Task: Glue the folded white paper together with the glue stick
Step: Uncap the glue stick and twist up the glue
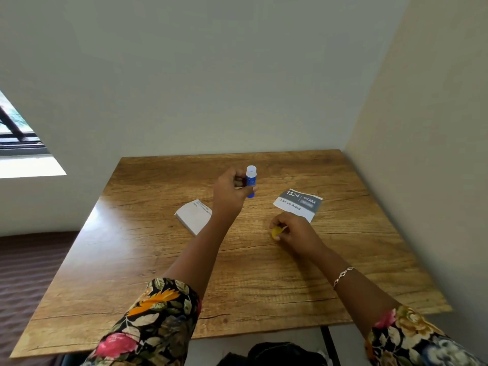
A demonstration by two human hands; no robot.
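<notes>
My left hand [230,191] is raised above the middle of the wooden table [158,273] and grips a blue glue stick [250,180] upright, its whitish open top uncovered. The folded white paper [193,216] lies flat on the table just left of my left wrist, with small print along its far edge. My right hand [293,231] rests on the table to the right and pinches a small yellow cap [276,233] between its fingers.
A printed card [298,204] reading "1524 Kitchen, Organize Bread" lies beyond my right hand. Walls close the table's far side and right side. A window is at far left. Dark fabric sits below the near table edge.
</notes>
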